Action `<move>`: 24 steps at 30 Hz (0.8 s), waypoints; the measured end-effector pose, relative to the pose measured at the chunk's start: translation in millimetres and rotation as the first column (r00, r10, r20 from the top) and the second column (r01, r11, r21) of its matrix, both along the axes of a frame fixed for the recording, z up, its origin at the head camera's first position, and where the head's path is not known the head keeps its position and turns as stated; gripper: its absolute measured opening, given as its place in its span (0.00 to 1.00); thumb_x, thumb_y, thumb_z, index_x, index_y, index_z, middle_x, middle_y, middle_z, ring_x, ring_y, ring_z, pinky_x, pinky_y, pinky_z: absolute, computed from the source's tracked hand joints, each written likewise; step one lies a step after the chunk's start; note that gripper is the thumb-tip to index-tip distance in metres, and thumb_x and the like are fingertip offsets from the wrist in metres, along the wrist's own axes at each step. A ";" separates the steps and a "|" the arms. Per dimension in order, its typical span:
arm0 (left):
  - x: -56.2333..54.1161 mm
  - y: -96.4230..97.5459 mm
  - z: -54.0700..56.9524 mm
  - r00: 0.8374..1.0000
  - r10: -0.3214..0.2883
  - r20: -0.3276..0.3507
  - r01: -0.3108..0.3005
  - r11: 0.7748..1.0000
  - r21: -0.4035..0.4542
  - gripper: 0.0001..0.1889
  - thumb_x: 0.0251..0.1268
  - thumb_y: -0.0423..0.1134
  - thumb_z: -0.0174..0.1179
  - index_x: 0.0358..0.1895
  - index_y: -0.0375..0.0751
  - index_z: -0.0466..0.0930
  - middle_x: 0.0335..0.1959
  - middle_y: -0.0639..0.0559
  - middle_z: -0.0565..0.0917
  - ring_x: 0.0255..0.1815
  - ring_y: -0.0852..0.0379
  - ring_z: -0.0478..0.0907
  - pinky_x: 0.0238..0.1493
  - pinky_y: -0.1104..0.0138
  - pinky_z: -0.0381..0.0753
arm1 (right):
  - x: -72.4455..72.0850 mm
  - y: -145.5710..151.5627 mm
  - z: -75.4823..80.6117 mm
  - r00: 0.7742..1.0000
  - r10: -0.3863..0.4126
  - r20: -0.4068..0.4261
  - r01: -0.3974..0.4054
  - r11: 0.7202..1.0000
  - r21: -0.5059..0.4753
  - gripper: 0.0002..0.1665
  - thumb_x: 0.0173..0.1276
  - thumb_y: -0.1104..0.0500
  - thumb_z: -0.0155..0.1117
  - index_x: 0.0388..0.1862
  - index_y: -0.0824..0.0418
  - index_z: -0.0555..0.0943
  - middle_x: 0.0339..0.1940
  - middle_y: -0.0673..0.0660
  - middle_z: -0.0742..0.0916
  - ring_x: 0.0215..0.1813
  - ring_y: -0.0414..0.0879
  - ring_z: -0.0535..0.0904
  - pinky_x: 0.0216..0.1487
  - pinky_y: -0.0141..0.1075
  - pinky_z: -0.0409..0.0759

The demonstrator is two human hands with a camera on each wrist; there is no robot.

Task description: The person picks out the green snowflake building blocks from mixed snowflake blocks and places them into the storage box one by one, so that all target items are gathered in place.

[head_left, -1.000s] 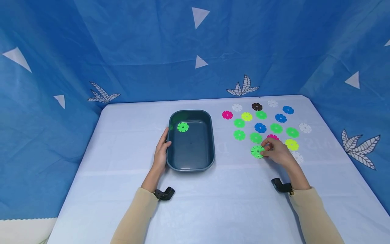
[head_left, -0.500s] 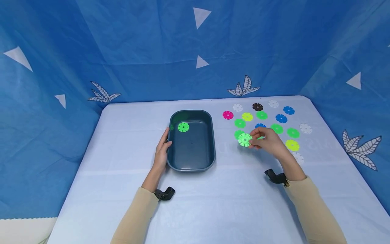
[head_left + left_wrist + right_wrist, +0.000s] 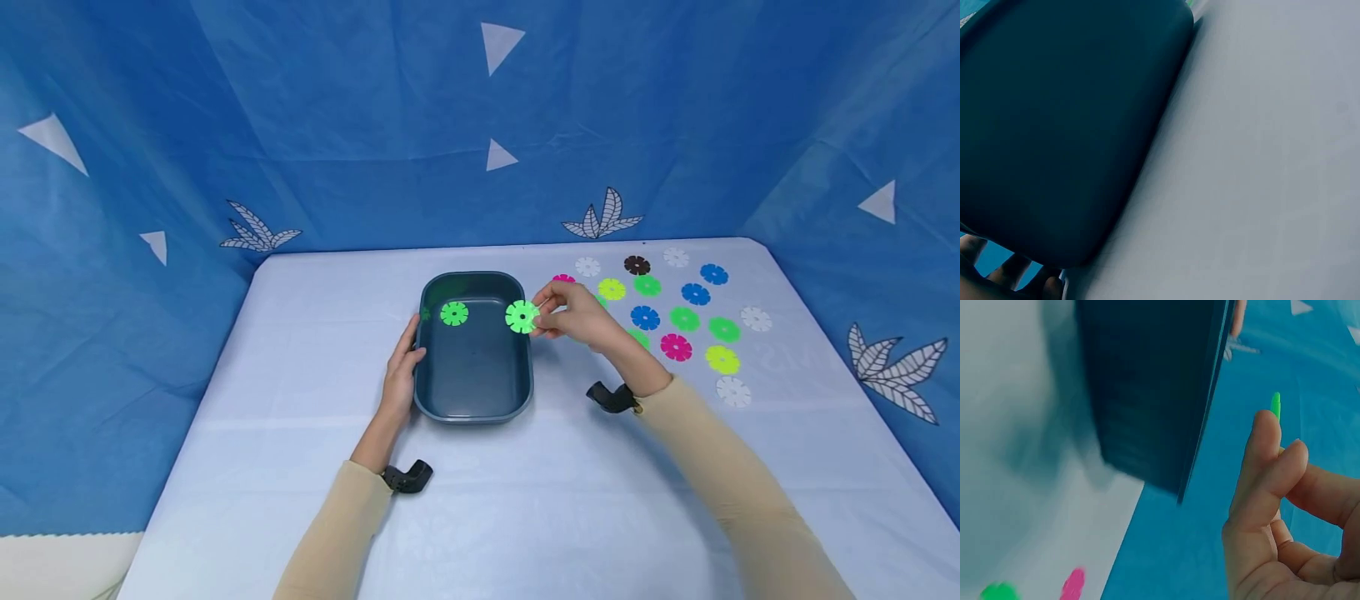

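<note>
Green disc (image 3: 515, 317) between right fingers (image 3: 553, 321)

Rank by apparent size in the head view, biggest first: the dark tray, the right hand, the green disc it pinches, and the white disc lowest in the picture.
1. Dark tray
2. Right hand
3. Pinched green disc and lowest white disc: they look alike, so unranked.

Right fingers (image 3: 552, 289) pinched a green disc (image 3: 513, 317) at a tray's rim (image 3: 472, 419).
Left fingers (image 3: 403, 337) touched its side; another disc (image 3: 447, 314) lay inside.
</note>
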State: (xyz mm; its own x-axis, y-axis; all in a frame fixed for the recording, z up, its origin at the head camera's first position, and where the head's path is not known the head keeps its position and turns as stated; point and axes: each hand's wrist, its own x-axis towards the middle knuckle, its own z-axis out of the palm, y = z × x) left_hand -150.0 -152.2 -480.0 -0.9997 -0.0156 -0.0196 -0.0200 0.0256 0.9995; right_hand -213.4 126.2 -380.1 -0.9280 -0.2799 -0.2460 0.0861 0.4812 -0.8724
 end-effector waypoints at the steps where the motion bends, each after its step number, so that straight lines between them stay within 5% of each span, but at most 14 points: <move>1: -0.1 0.0 0.0 1.000 -0.001 0.001 0.001 1.000 0.000 0.30 0.76 0.36 0.38 0.79 0.53 0.51 0.81 0.56 0.48 0.82 0.55 0.39 0.80 0.53 0.39 | -2.3 -6.7 0.0 1.000 0.013 0.002 -0.013 1.000 -0.006 0.17 0.66 0.67 0.64 0.53 0.67 0.74 0.39 0.62 0.78 0.39 0.56 0.88 0.42 0.43 0.87; 10: -0.9 0.1 0.1 1.000 0.004 0.003 -0.004 1.000 0.007 0.30 0.75 0.36 0.39 0.79 0.52 0.51 0.81 0.55 0.48 0.82 0.54 0.39 0.80 0.52 0.39 | -17.0 -56.2 -10.8 0.985 0.169 0.040 -0.168 0.986 -0.024 0.13 0.68 0.70 0.60 0.50 0.70 0.73 0.34 0.61 0.79 0.41 0.58 0.88 0.46 0.49 0.86; 15: -0.3 0.8 0.0 1.000 0.006 0.015 -0.006 1.000 0.010 0.30 0.75 0.36 0.39 0.78 0.54 0.52 0.81 0.56 0.48 0.82 0.55 0.39 0.80 0.53 0.39 | -20.8 -71.5 -23.6 0.982 0.186 0.038 -0.186 0.983 -0.001 0.14 0.66 0.71 0.60 0.50 0.70 0.74 0.32 0.61 0.80 0.37 0.52 0.89 0.40 0.41 0.87; 24: 2.0 1.1 2.4 1.000 0.006 0.028 -0.006 1.000 0.017 0.30 0.75 0.37 0.40 0.78 0.57 0.52 0.81 0.58 0.49 0.82 0.57 0.40 0.80 0.54 0.40 | -25.0 -87.6 -38.6 0.976 0.202 0.085 -0.205 0.978 0.031 0.15 0.65 0.72 0.61 0.51 0.69 0.75 0.32 0.61 0.81 0.35 0.49 0.89 0.42 0.42 0.87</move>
State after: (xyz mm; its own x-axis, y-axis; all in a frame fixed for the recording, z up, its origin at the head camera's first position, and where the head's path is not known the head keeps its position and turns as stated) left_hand -148.1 -151.1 -477.6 -0.9986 -0.0207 -0.0478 -0.0480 0.0080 0.9988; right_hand -238.4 38.6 -418.7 -0.8292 -0.4495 -0.3321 0.0521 0.5295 -0.8467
